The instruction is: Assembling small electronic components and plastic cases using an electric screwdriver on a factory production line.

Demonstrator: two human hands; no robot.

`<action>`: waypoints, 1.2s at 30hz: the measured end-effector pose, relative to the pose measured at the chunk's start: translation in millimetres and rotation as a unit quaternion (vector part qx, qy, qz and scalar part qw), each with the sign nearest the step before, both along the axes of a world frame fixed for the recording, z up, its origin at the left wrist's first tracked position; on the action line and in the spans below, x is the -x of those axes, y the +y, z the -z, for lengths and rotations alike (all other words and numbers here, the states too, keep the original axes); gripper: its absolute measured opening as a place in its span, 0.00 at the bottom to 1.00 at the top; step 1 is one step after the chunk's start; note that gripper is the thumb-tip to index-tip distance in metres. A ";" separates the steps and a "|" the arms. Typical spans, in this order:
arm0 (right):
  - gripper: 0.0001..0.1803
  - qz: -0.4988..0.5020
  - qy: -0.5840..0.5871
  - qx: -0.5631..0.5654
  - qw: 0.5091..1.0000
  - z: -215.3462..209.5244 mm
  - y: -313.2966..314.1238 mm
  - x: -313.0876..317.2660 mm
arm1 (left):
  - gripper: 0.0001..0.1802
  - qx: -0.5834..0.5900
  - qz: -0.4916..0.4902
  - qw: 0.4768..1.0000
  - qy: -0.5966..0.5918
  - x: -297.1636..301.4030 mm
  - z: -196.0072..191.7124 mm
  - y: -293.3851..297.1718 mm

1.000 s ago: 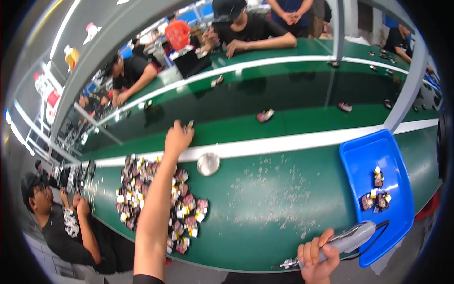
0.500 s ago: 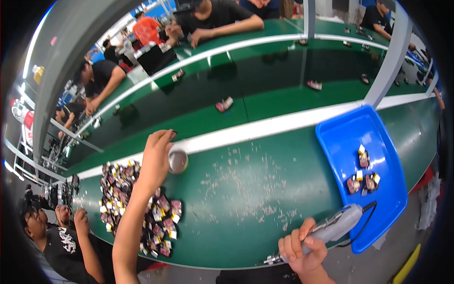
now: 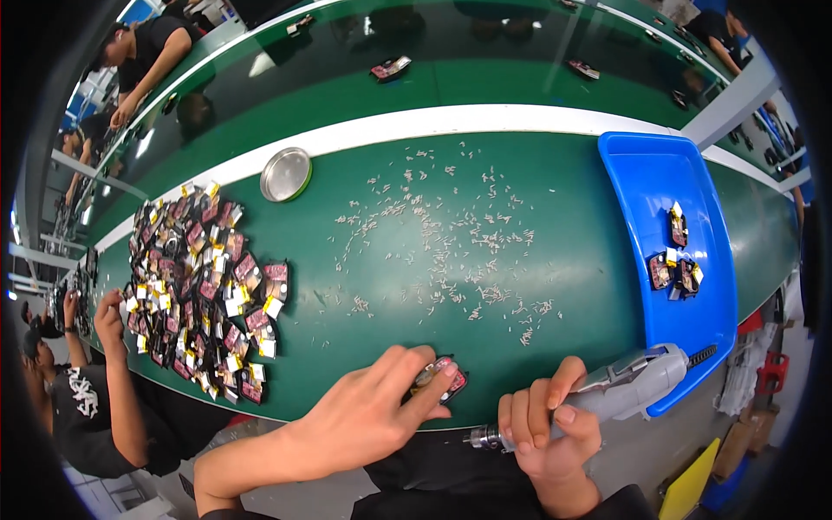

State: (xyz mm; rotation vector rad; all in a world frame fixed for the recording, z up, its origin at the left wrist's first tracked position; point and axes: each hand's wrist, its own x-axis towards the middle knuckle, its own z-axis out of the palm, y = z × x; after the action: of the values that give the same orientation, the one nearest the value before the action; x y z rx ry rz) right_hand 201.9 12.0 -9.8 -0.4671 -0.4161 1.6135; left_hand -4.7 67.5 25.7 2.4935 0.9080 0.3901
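At the near edge of the green table, my left hand [image 3: 373, 412] is closed on a small black-and-pink electronic part [image 3: 449, 380], its fingers partly covering it. My right hand [image 3: 555, 429] wraps round a grey electric screwdriver [image 3: 633, 386] just right of it. The driver's metal tip [image 3: 485, 437] points left, below the part and apart from it. Many small pale screw-like pieces [image 3: 442, 251] lie scattered across the middle of the table. A heap of similar parts [image 3: 195, 290] with white and yellow tabs covers the left side.
A blue tray [image 3: 624, 152] on the right holds 3 such parts [image 3: 679, 260]. A round tin [image 3: 287, 173] stands by the white rail [image 3: 416, 121]. Beyond it, a green conveyor belt [image 3: 485, 82] carries spaced parts. A co-worker [image 3: 95, 407] sits at the left.
My left hand has come from beside the round tin to the near edge, where it holds the part. The view has tilted down. The screwdriver stays in my right hand.
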 end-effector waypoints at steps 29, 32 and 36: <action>0.09 -0.023 -0.006 0.091 0.996 8.6 -40.2 27.1 | 0.10 -0.268 0.075 0.960 0.015 -29.0 17.0 -15.9; 0.09 -0.023 -0.009 0.091 0.996 8.2 -38.6 27.2 | 0.10 -0.271 0.059 0.961 0.025 -30.4 16.9 -21.1; 0.09 -0.057 0.019 0.105 0.993 -0.9 -32.0 13.7 | 0.11 -0.247 0.049 0.965 0.075 -28.6 13.7 -22.4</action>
State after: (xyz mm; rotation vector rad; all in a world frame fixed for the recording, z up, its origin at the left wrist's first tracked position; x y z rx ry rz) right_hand 188.2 -20.0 -8.9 -0.5789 -0.2476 1.7835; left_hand 23.9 45.1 11.9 3.0475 0.8134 0.4444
